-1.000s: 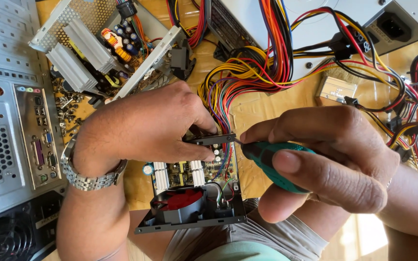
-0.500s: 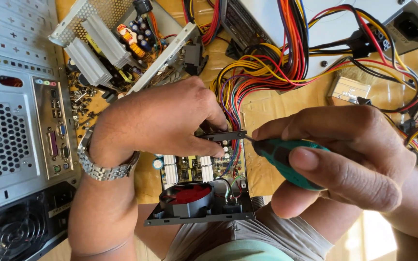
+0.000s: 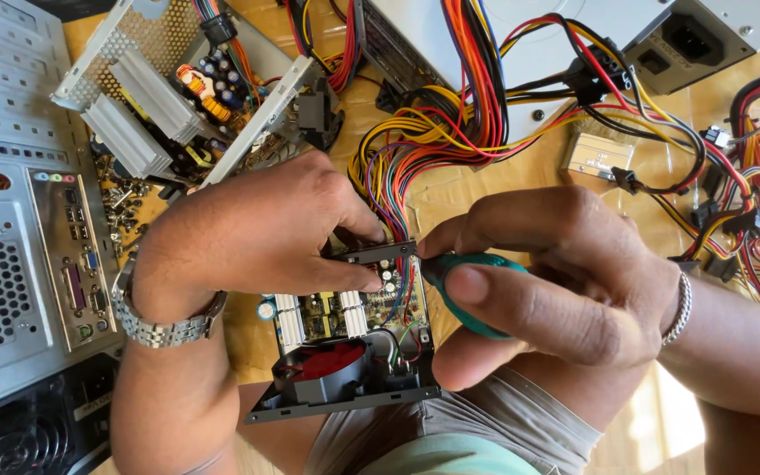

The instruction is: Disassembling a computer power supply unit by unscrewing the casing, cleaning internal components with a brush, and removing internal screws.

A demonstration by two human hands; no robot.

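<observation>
I am steadying the opened power supply [image 3: 345, 352] on my lap with my left hand [image 3: 257, 237], whose fingers are closing over its upper edge and pinching the dark metal bracket [image 3: 378, 252] there. My right hand [image 3: 565, 281] is wrapping tightly around a green-handled screwdriver [image 3: 472, 295], pointing its tip leftward at that bracket; the tip itself is hiding behind my fingers. The red fan [image 3: 332, 361] is sitting at the near end of the unit, and a bundle of coloured wires [image 3: 450, 123] is trailing away over the wooden table [image 3: 503, 189]. I judge the step in hand to be working a screw on the bracket. The next move is calling for a firm hold and a straight, seated tip.
</observation>
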